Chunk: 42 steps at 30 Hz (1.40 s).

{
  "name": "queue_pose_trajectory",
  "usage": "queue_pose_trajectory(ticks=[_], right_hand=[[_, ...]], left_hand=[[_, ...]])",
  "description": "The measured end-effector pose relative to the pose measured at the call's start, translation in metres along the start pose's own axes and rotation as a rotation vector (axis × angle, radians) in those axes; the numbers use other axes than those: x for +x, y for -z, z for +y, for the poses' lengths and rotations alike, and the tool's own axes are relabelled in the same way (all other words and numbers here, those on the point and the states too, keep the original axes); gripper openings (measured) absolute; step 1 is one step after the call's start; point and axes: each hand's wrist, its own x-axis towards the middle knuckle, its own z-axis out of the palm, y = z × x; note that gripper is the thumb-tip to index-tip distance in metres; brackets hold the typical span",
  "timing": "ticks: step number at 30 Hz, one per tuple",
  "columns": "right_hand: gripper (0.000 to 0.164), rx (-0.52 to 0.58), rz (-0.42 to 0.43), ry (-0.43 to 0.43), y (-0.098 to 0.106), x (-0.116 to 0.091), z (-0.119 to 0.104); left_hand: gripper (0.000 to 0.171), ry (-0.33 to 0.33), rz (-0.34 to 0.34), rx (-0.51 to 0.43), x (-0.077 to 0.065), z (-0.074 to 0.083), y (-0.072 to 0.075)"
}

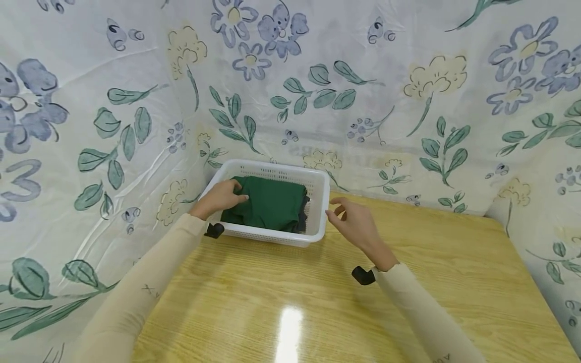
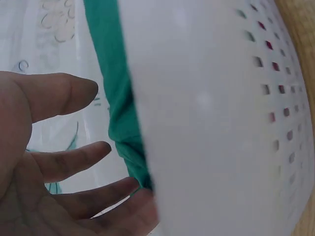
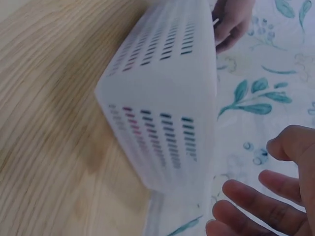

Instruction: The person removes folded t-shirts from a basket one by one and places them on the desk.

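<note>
A white perforated plastic basket (image 1: 320, 204) stands on the wooden table, with a folded dark green cloth (image 1: 274, 201) lying inside it. Darker fabric (image 1: 303, 214) shows at the cloth's right edge. My left hand (image 1: 222, 196) reaches over the basket's left end, at the cloth's left side. In the left wrist view its fingers (image 2: 78, 160) are spread, and the lower ones reach the green cloth (image 2: 120, 98) by the rim; whether they press it is unclear. Beside the basket's right rim is my right hand (image 1: 354, 222), fingers loosely bent and nothing held. The right wrist view shows those fingers (image 3: 261, 201) apart from the basket (image 3: 157, 88).
Floral-printed white sheeting (image 1: 308, 116) hangs behind the table and along both sides. The basket sits near the table's back left corner, close to the sheeting. Wooden tabletop (image 1: 254, 282) extends in front and to the right. A small black device (image 1: 363, 276) is at the right wrist.
</note>
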Motion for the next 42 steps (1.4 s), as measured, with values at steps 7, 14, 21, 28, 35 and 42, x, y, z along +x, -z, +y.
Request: queue_pose_trajectory(ticks=[7,14,21,28,35,42], right_hand=[[0.033,0.083,-0.044,0.006,-0.01,0.014,-0.019],[0.036,0.136,-0.102,-0.024,-0.019,0.028,-0.036],[0.043,0.182,-0.172,-0.05,-0.033,0.042,-0.044],[0.048,0.179,-0.254,-0.092,-0.044,0.053,-0.052],[0.059,0.281,-0.379,-0.199,-0.056,0.061,-0.056],[0.059,0.335,-0.368,-0.263,-0.064,0.067,-0.057]], left_hand=[[0.065,0.073,-0.034,-0.09,0.001,-0.006,0.004],[0.071,0.101,-0.062,-0.106,0.0,-0.009,0.007],[0.066,0.137,-0.1,-0.214,0.001,-0.015,0.009],[0.067,0.163,-0.15,-0.317,0.004,-0.012,0.017],[0.064,0.202,-0.203,-0.377,0.009,-0.011,0.021],[0.072,0.252,-0.232,-0.403,0.012,-0.01,0.025]])
